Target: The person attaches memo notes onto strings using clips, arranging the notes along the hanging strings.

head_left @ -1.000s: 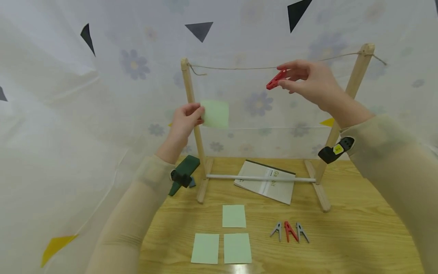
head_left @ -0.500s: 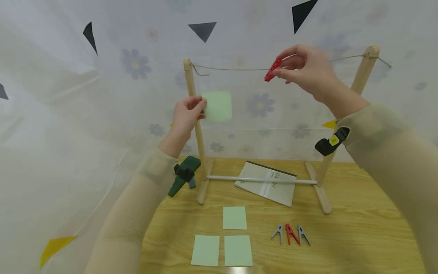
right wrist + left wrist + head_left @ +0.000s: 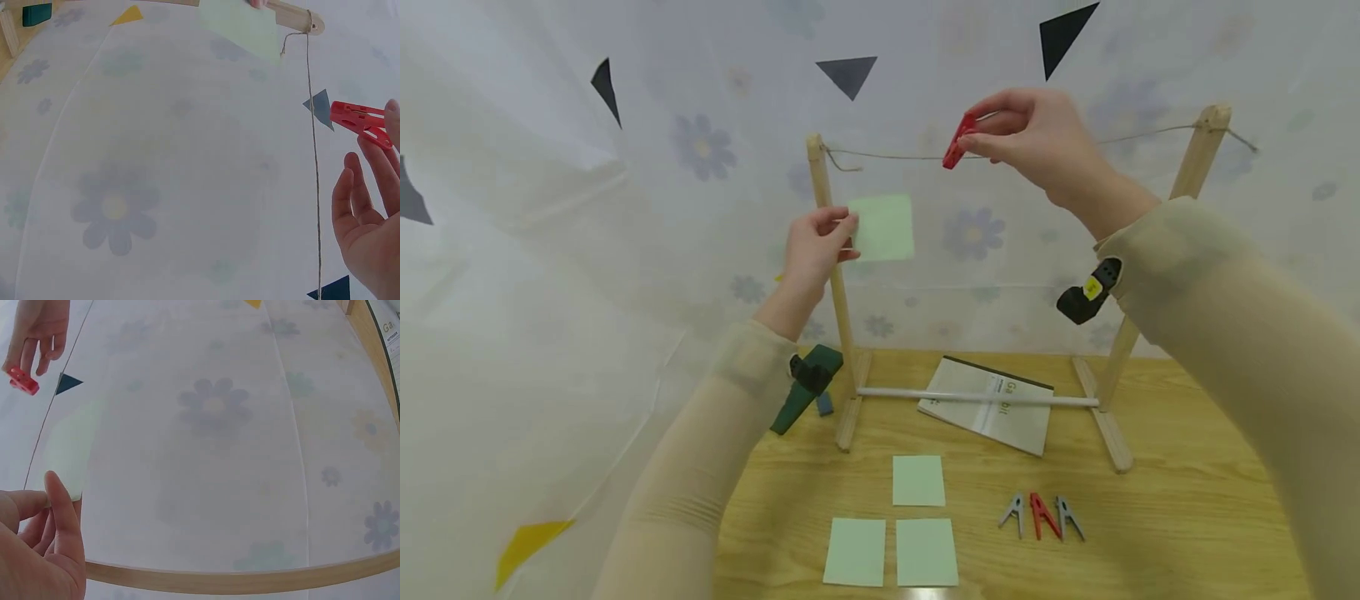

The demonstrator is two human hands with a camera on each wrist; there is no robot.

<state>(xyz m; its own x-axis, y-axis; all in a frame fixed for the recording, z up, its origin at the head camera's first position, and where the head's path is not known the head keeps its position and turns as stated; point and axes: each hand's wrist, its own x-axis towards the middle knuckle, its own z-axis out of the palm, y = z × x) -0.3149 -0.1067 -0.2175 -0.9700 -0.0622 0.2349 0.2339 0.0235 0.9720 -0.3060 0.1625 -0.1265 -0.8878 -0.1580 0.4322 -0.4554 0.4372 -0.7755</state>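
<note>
My left hand [image 3: 815,250] pinches the left edge of a pale green paper square [image 3: 886,228] beside the left post, below the string. In the left wrist view the paper [image 3: 70,447] sticks out from between thumb and fingers. My right hand [image 3: 1037,142] holds a red clothespin [image 3: 958,142] by its handle end, its nose pointing down and left. From the head camera the clothespin overlaps the thin string [image 3: 895,156] stretched between the two posts. The right wrist view shows the red clothespin [image 3: 359,120] to one side of the string [image 3: 315,162], apart from it.
Wooden posts [image 3: 1201,150] on feet carry the string, joined low by a white rod [image 3: 955,395]. Behind it lies a notebook [image 3: 992,421]. In front are several green paper squares [image 3: 918,481] and, to their right, grey and red clothespins [image 3: 1043,517]. A dark green object [image 3: 797,404] lies at left.
My right hand has moved left and up with the red clothespin, along the string toward the paper. The left hand has raised the green paper slightly and moved it a little right.
</note>
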